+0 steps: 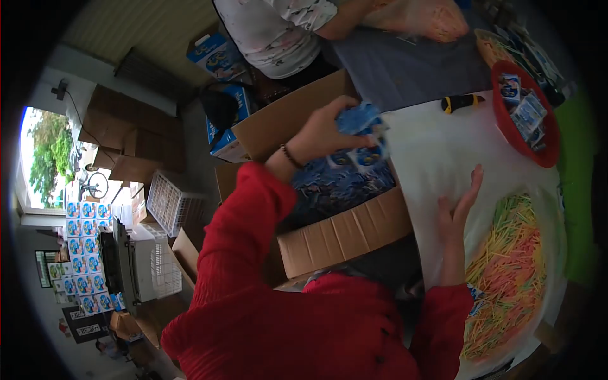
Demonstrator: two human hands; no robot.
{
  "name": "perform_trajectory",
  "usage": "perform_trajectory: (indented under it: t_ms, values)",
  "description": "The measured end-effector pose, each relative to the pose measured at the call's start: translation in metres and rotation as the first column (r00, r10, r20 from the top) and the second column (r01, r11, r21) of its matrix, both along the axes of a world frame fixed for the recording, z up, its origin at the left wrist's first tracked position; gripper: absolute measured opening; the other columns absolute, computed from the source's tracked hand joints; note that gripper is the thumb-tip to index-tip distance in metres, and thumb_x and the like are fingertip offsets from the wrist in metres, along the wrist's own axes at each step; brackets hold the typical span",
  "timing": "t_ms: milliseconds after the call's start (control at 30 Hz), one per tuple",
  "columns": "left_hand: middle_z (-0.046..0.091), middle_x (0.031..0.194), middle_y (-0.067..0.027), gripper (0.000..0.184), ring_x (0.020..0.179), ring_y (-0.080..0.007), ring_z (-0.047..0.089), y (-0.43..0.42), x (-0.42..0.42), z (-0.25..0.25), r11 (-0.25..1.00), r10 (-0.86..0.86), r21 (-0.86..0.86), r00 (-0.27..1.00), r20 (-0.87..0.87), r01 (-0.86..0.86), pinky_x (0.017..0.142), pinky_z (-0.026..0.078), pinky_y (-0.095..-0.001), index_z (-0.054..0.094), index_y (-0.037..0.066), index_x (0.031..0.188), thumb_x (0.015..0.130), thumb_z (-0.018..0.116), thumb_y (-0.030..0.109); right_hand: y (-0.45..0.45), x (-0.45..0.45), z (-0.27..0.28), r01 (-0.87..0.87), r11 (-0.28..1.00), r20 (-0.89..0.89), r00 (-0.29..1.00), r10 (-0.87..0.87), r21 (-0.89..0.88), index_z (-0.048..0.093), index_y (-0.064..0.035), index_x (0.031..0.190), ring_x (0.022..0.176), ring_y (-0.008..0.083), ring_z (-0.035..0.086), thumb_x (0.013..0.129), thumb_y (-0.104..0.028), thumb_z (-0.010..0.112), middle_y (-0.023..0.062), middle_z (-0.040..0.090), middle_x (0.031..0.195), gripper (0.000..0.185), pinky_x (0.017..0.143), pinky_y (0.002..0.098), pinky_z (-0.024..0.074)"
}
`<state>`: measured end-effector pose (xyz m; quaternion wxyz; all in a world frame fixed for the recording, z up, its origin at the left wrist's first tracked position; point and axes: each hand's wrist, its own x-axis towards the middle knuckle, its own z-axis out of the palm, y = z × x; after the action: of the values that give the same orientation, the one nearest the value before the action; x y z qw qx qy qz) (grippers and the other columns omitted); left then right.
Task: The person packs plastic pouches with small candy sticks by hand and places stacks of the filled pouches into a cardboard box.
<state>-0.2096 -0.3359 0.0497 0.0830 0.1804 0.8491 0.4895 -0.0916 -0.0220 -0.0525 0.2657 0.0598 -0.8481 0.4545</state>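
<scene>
My left hand (pixel 326 130) is closed on blue packets (pixel 360 120) above an open cardboard box (pixel 345 234). Inside that box lie several dark blue packets (pixel 342 180). My right hand (pixel 459 206), its fingers apart and holding nothing, is over the white table surface (pixel 415 152). Right of it is a heap of thin pink, yellow and green sticks (pixel 506 272) on a clear plastic sheet. A red basket (pixel 551 142) with small packets stands at the upper right.
A yellow and black cutter (pixel 462 102) lies near the table's grey part (pixel 405 69). Across the box, a person in a floral shirt (pixel 278 41) is by a bag of orange pieces (pixel 437 22). A white crate (pixel 171 202) and cartons stand at left.
</scene>
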Motion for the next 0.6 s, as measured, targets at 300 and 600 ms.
perform_trajectory:
  t_ms: [300, 600]
  values:
    - [0.065, 0.106, -0.0196, 0.069, 0.1, -0.0366, 0.063, -0.149, 0.082, -0.098, 0.78, 0.319, -0.609, 0.928, 0.193, -0.142, 0.086, 0.05, -0.0418, 0.052, 0.006, 0.12, 0.066, 0.084, 0.034, -0.012, -0.002, 0.008, -0.04, 0.994, 0.033, 0.999, 0.037, 0.1, 0.03, -0.0017, 0.143, 0.134, 0.0344, 0.033, 0.091, -0.034, 0.06, 0.0184, 0.032, 0.147, 0.068, 0.11, 0.045, 0.0258]
    - [0.065, 0.105, -0.0179, 0.062, 0.096, -0.0359, 0.064, -0.159, 0.106, -0.102, 0.826, 0.467, -0.402, 0.879, 0.096, -0.395, 0.08, 0.052, -0.0406, 0.053, 0.009, 0.118, 0.067, 0.083, 0.028, -0.21, -0.027, -0.039, -0.857, 0.432, 0.612, 0.507, 0.606, 0.282, 0.065, -0.0053, 0.104, 0.094, 0.0346, 0.063, 0.081, -0.004, 0.059, 0.0146, 0.062, 0.113, 0.023, 0.083, 0.0412, 0.049]
